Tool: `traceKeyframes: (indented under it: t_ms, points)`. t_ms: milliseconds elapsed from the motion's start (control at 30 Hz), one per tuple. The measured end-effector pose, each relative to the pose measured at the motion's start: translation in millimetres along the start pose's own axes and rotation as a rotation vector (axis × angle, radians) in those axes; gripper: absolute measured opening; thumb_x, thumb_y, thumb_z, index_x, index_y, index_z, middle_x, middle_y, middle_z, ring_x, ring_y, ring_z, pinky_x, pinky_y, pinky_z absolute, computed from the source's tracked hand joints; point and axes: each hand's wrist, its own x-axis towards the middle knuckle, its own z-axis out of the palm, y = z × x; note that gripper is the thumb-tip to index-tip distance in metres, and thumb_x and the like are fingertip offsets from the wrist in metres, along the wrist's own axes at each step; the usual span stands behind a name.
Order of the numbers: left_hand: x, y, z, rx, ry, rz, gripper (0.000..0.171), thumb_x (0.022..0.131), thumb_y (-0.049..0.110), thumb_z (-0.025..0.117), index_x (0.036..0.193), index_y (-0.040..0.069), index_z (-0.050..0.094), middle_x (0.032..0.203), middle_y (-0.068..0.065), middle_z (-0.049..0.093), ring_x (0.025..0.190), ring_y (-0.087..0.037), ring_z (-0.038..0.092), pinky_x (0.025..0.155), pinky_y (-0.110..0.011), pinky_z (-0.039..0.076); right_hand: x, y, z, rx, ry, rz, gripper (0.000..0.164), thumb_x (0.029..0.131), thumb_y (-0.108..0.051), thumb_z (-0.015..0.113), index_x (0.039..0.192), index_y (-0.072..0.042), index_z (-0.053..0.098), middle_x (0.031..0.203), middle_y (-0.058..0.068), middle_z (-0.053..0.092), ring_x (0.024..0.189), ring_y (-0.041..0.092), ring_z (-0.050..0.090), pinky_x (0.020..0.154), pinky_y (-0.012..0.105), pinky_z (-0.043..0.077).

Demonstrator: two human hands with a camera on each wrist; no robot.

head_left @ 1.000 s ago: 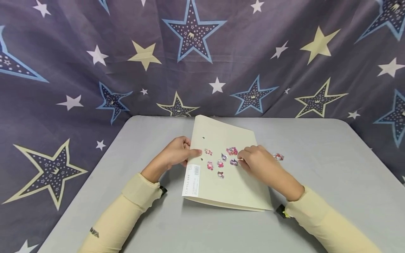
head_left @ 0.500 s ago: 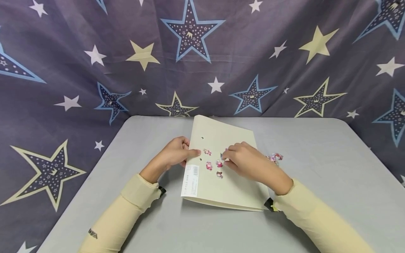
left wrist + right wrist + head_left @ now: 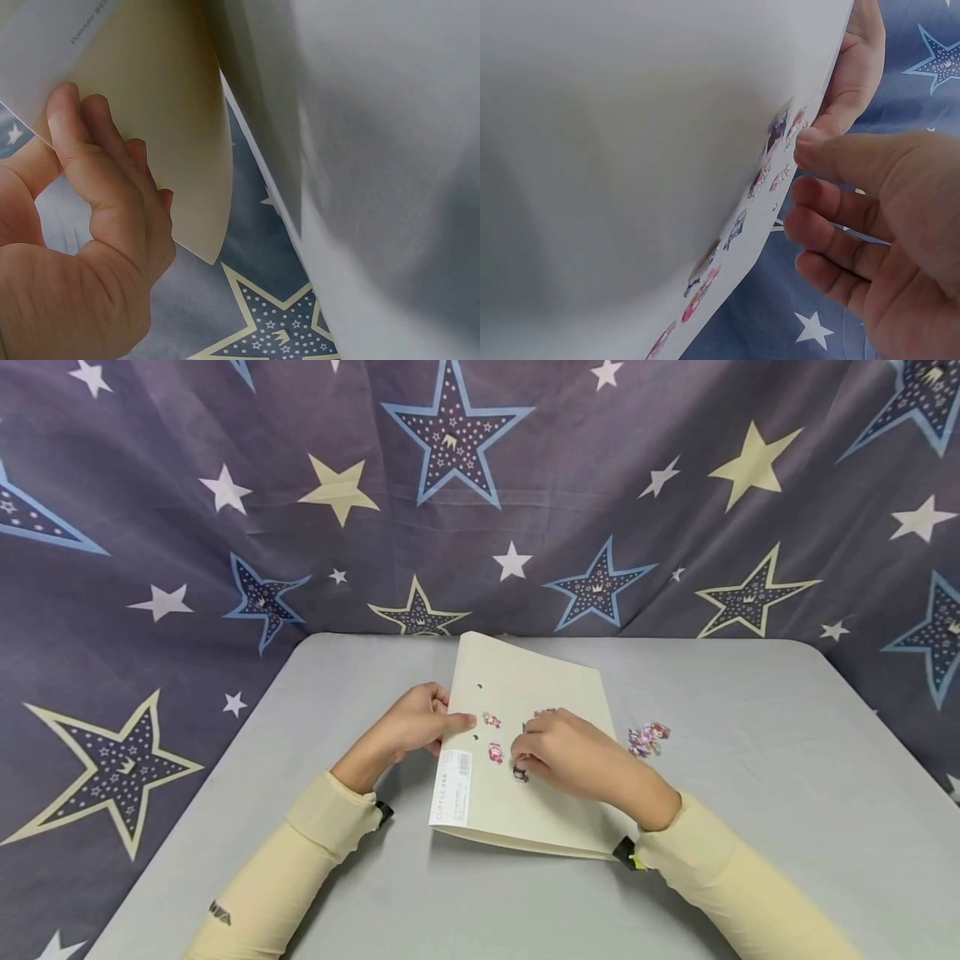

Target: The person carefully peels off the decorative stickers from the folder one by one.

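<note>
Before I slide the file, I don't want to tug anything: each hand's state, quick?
Left hand: closed, holding the file by its edge.
Right hand: over the stickers; whether it's pinching one can't be told.

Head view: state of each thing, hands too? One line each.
Folder: folded over, covers slightly apart at near edge
Label: flat on folder's cover
Folder stickers: spread on the cover, some hidden by a hand
Sticker cluster: bunched on table, right of folder
Left hand: grips folder's left edge
Right hand: over folder; pinching unclear
</note>
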Motion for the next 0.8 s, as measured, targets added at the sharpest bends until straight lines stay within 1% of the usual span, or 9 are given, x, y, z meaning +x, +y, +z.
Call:
traceKeyframes:
  t_ms: [33, 100, 200, 267, 333, 433, 533, 800]
  points:
    - [0.6, -0.3, -0.4, 0.002, 0.002, -0.001, 0.038, 0.091, 0.018, 0.078, 0.111, -0.003, 0.053, 0.085, -0.014, 0.066, 0.065, -0.023, 0.07, 0.055, -0.034, 0.059, -0.1, 0.2, 0.6, -0.005, -0.005, -0.004, 0.011, 0.087, -0.004, 0.08, 0.087, -0.014, 0.075, 0.076, -0.007, 0.061, 0.072, 0.011, 0.054, 0.076, 0.032, 0.05]
    - [1.1, -0.5, -1.0, 0.003, 0.003, 0.0, 0.038, 0.091, 0.018, 0.078, 0.111, -0.003, 0.053, 0.085, -0.014, 0.066, 0.065, -0.023, 0.07, 0.055, -0.034, 0.059, 0.0, -0.1, 1.5, -0.015, -0.027, 0.0, 0.011, 0.088, -0.005, 0.08, 0.089, -0.015, 0.075, 0.078, -0.007, 0.062, 0.074, 0.011, 0.056, 0.082, 0.034, 0.051]
    - [1.0, -0.1, -1.2, -0.003, 0.001, -0.002, 0.038, 0.091, 0.018, 0.078, 0.111, -0.003, 0.053, 0.085, -0.014, 0.066, 0.066, -0.023, 0.07, 0.055, -0.034, 0.059, -0.8, -1.3, 2.6, -0.025, -0.064, 0.03, 0.01, 0.088, -0.007, 0.08, 0.092, -0.015, 0.076, 0.083, -0.006, 0.065, 0.079, 0.013, 0.06, 0.093, 0.039, 0.052]
    - [0.7, 0.7, -0.9, -0.005, -0.002, -0.003, 0.038, 0.092, 0.017, 0.078, 0.111, -0.003, 0.053, 0.085, -0.014, 0.066, 0.066, -0.023, 0.07, 0.054, -0.034, 0.058, -1.3, -2.1, 3.5, -0.035, -0.079, 0.04, 0.01, 0.089, -0.007, 0.08, 0.092, -0.015, 0.076, 0.084, -0.006, 0.066, 0.081, 0.013, 0.06, 0.094, 0.04, 0.052]
    - [0.7, 1.1, -0.6, -0.006, -0.001, -0.007, 0.038, 0.092, 0.017, 0.078, 0.111, -0.003, 0.053, 0.085, -0.014, 0.067, 0.065, -0.023, 0.07, 0.054, -0.033, 0.058, -1.6, -2.6, 5.1, -0.043, -0.084, 0.041, 0.01, 0.089, -0.007, 0.08, 0.091, -0.015, 0.075, 0.083, -0.006, 0.066, 0.079, 0.014, 0.06, 0.088, 0.037, 0.052]
    - [0.1, 1.4, -0.3, 0.001, -0.002, -0.006, 0.038, 0.092, 0.017, 0.078, 0.112, -0.003, 0.053, 0.085, -0.014, 0.067, 0.065, -0.023, 0.07, 0.054, -0.033, 0.058, -1.5, -2.9, 8.1, -0.062, -0.084, 0.029, 0.013, 0.089, -0.007, 0.079, 0.087, -0.017, 0.071, 0.08, -0.007, 0.063, 0.075, 0.013, 0.056, 0.078, 0.033, 0.05]
    - [-0.4, 1.9, 0.0, 0.007, 0.001, -0.008, 0.038, 0.092, 0.018, 0.078, 0.111, -0.003, 0.053, 0.085, -0.014, 0.067, 0.065, -0.023, 0.07, 0.054, -0.033, 0.058, -1.7, -3.4, 9.7, -0.069, -0.079, 0.026, 0.015, 0.089, -0.007, 0.078, 0.084, -0.017, 0.069, 0.077, -0.008, 0.061, 0.072, 0.012, 0.053, 0.075, 0.031, 0.048]
    - [-2.3, 2.9, -0.1, 0.001, -0.004, -0.004, 0.039, 0.092, 0.018, 0.078, 0.112, -0.004, 0.052, 0.084, -0.014, 0.067, 0.064, -0.022, 0.069, 0.054, -0.032, 0.057, -1.8, -5.7, 10.4, -0.072, -0.063, 0.032, 0.02, 0.089, -0.005, 0.077, 0.08, -0.017, 0.065, 0.074, -0.008, 0.058, 0.068, 0.012, 0.049, 0.072, 0.03, 0.047]
